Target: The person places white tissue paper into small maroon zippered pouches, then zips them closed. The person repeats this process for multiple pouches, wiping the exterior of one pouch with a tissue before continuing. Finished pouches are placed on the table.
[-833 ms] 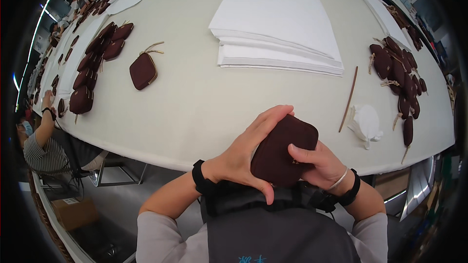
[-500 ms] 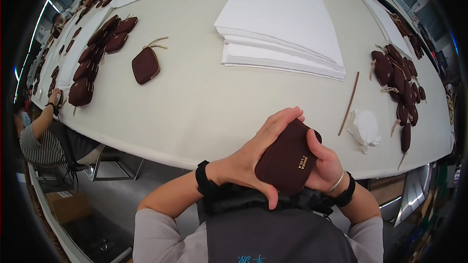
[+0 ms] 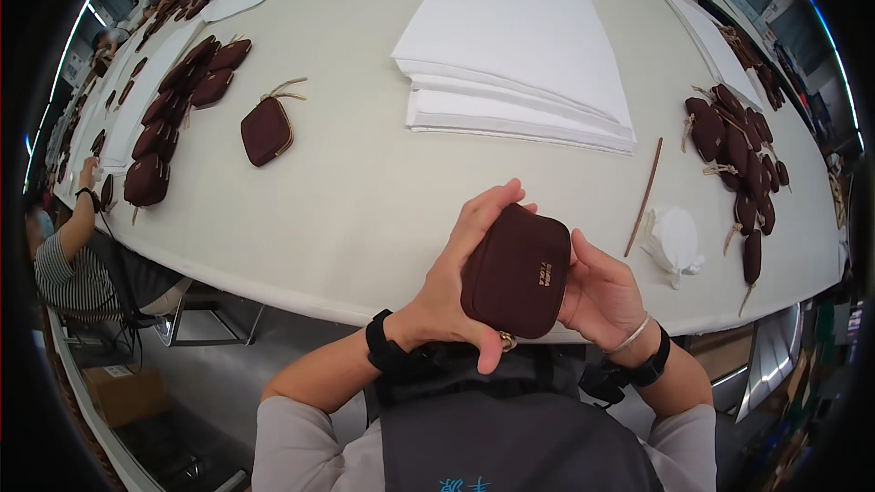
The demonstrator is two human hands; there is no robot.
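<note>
A dark maroon zip pouch (image 3: 512, 275) with rounded corners and small gold lettering is held up in front of me, above the table's near edge. My left hand (image 3: 448, 287) grips its left side, with the fingers along the upper edge and the thumb at the lower edge, beside a bit of gold-coloured metal. On the other side my right hand (image 3: 603, 296) cups the pouch's right edge. Its thumb points up along that edge, and its fingertips are partly hidden behind the pouch.
A stack of white sheets (image 3: 515, 46) lies on the pale table (image 3: 346, 219). One maroon pouch (image 3: 266, 132) lies at left, near a pouch row (image 3: 150, 178). At right are a thin brown stick (image 3: 644, 196), a white cloth bundle (image 3: 673, 241) and a pouch pile (image 3: 743, 146). A co-worker (image 3: 87, 260) sits at left.
The pouch has shifted left and slightly up, turning more upright. My right thumb has moved off its front face to the right edge. The co-worker's hand at left has moved.
</note>
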